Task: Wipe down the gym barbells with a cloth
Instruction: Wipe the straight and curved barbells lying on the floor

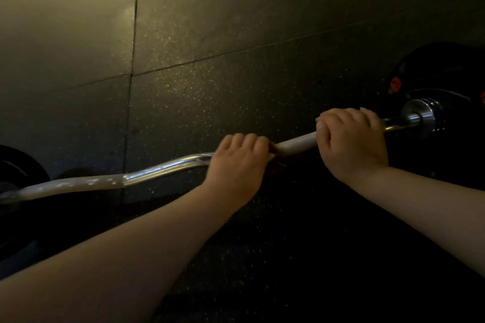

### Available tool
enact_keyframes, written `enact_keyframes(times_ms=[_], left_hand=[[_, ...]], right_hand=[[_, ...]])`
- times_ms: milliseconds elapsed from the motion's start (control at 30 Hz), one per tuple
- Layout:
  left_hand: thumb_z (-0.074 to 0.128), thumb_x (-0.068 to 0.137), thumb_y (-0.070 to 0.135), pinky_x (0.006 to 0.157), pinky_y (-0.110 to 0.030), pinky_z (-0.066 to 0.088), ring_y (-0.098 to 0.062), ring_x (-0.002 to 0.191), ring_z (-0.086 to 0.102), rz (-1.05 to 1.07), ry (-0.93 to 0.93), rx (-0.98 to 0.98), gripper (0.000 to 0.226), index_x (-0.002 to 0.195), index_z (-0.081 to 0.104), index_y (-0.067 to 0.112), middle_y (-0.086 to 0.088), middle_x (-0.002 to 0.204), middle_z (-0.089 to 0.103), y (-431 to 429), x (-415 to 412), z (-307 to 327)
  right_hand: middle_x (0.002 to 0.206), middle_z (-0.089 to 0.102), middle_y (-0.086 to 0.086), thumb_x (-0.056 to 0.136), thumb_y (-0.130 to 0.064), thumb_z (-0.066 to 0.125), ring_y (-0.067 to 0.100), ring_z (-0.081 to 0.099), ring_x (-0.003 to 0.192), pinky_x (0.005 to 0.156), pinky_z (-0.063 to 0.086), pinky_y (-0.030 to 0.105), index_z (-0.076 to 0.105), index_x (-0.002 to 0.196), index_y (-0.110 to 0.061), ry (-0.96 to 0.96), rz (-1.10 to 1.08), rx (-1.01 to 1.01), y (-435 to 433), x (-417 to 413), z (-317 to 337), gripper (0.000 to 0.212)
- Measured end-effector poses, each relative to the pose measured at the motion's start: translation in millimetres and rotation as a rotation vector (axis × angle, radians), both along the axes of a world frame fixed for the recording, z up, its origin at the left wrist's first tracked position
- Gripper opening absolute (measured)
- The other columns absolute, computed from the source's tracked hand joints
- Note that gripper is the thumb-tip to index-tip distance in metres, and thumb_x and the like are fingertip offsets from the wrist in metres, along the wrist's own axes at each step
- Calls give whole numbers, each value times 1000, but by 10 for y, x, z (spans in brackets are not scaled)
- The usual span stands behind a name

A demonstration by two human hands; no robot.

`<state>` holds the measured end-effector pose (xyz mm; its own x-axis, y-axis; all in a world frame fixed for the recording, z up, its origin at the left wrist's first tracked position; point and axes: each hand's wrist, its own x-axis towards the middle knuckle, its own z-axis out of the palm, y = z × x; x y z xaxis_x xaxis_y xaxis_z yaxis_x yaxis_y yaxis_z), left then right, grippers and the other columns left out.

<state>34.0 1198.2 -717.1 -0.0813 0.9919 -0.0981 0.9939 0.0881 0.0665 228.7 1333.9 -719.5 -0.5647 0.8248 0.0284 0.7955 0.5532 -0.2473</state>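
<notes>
Head view: left hand and right hand, grip clamped round barbell, whose dark plates are cropped.

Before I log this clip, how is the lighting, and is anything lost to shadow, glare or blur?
Head view: dim, warm light on the upper-left floor mats, lower right near black; glints on the barbell chrome; right plate nearly lost in shadow; left hand and right hand gripping the bar read clearly.

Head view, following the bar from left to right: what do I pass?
Along the barbell: left weight plate → pale wrapped grip → left hand → second wrapped grip → right hand → chrome collar → right weight plate.
</notes>
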Motion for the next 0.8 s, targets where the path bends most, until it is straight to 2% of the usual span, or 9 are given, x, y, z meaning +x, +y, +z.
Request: enact_keyframes(times_ms=[67,167,233,333,467,567,667,733,800], left_hand=[[23,106,42,94,-41,43,-26,105,58,98,47,20,42,125,55,21,-2,118,61,-124,-114,23],[33,106,40,100,-40,38,-26,113,52,181,29,-27,34,127,52,22,-2,124,57,-60,15,-23],[39,105,37,106,-41,35,-27,120,48,142,14,-36,32,131,49,21,-3,130,54,23,138,-5],[30,106,40,112,-41,33,-26,131,46,-3,-21,-47,43,142,44,21,-3,140,51,-49,71,54],[27,105,42,103,-38,38,-22,117,54,131,16,-10,37,128,52,25,1,126,59,-113,-179,17],[49,100,38,115,-44,32,-25,125,50,121,-20,-3,33,129,53,23,-3,129,58,-20,93,-37],[42,102,36,124,-48,16,-32,142,36,-18,-31,-11,53,150,38,14,-9,147,47,-43,248,-93],[33,105,37,124,-47,17,-27,142,39,-5,-42,-7,50,150,38,18,-5,149,48,-143,66,-29],[29,104,37,124,-47,20,-23,133,49,64,-6,44,43,141,47,23,0,139,57,-273,-121,12]], right_hand=[[130,62,-5,103,-41,32,16,53,125,116,29,48,64,124,-26,-23,54,2,-46,-26,42,41],[136,60,-3,103,-40,39,18,53,129,116,32,51,62,129,-23,-83,168,87,-213,-218,57,39],[128,63,-3,104,-41,35,19,57,120,110,38,48,61,128,-24,-157,128,64,-315,-361,69,39],[105,66,-3,104,-43,28,20,60,99,95,44,45,63,110,-26,-316,115,84,-364,-453,130,39],[97,64,-6,104,-43,26,18,58,92,90,44,43,63,102,-28,-317,157,81,-346,-408,121,40],[104,65,-4,103,-43,27,18,59,100,97,43,45,64,105,-28,-362,133,109,-362,-483,104,41],[123,65,-3,103,-43,29,19,59,117,109,36,50,65,115,-26,-418,154,122,-343,-570,107,41],[108,66,-3,103,-43,28,17,61,103,99,45,46,64,108,-26,-397,172,94,-326,-628,133,41],[90,60,-5,103,-44,27,16,58,84,84,49,41,62,97,-26,-372,175,71,-329,-653,144,40]])
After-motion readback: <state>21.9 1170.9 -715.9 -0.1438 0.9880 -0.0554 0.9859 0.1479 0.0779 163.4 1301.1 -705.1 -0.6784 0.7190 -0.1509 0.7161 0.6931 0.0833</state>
